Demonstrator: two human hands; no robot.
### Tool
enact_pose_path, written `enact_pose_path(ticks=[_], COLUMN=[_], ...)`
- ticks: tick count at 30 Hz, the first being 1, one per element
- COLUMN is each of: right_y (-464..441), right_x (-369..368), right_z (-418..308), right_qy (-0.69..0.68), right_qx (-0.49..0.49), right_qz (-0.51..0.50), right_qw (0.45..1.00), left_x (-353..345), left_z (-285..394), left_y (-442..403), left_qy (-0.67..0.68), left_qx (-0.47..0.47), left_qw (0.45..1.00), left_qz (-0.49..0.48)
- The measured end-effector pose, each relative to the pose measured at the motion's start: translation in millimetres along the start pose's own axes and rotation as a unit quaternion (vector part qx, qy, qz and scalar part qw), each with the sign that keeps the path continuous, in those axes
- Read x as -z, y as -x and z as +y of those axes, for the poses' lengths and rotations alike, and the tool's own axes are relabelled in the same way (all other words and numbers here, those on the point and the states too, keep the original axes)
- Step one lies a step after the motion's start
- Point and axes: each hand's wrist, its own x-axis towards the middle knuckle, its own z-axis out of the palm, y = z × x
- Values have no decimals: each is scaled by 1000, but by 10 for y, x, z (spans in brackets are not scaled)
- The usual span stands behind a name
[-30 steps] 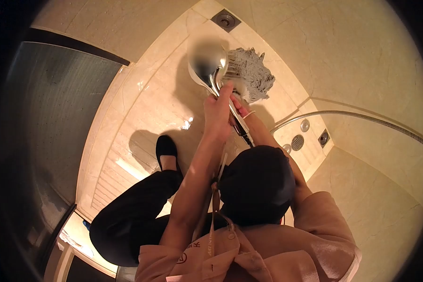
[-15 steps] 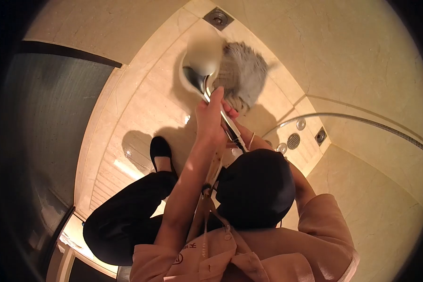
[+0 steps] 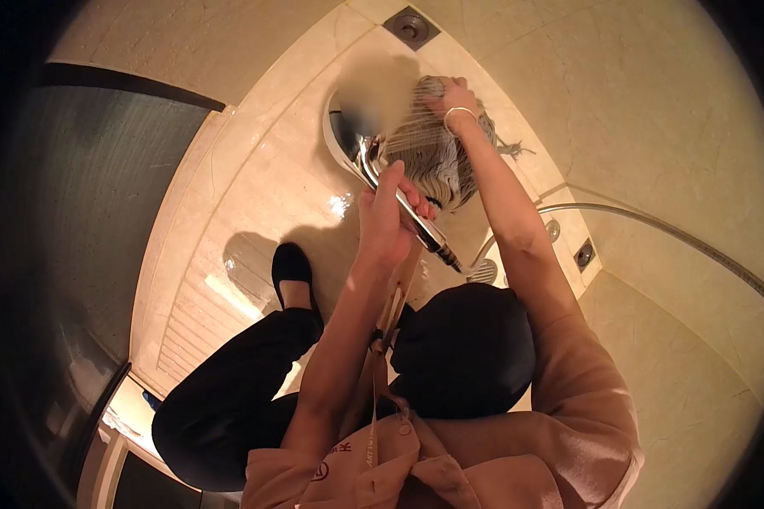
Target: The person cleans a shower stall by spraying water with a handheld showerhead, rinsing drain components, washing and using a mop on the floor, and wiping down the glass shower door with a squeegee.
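Note:
My left hand is wrapped round the handle of a chrome shower head, its thumb lying along the top. Thin streams of water run from the shower head onto a grey string mop head on the wet floor. At the far end of the mop head, my right hand, with a pale band at the wrist, grips some of its strands. A wooden pole extends from beneath the mop head back toward my body. Part of the shower head is blurred.
A metal hose curves from the handle to the right wall. Square drains sit at the floor's far and right edges. A dark glass panel stands left. My black shoe is on the floor.
My right hand has moved forward from near the shower handle and taken hold of the mop strands. The mop head has changed shape, bunching under that hand. My left hand still holds the shower head.

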Motion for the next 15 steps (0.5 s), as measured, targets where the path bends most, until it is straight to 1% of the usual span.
enact_pose_path(ticks=[1,2,3,4,6,9,12,14,15], right_y=[50,67,253,555,1116,1548,1098,853,800], right_x=[-40,-107,-30,73,209,-42,-446,-508,-526], right_z=[-27,123,163,180,225,294,348,257,231], right_qy=[40,-9,1,11,69,78,31,88,116], right_qx=[34,117,167,217,319,325,275,278,277], right_qz=[-11,33,89,142,173,120,197,201,199], right_qw=[999,993,982,966,929,935,940,935,933], left_x=[44,76,91,85,123,162,128,106,105], left_z=[3,16,32,45,-5,-107,-134,-133,-148], left_y=[-3,-41,-80,-80,-132,-242,-369,-456,-480], left_qy=[4,9,16,22,6,-11,-19,-6,-18], left_qx=[6,10,14,20,22,40,78,107,97], left_qw=[1000,1000,1000,999,999,998,995,992,992], left_qz=[3,1,-2,21,35,49,66,74,76])
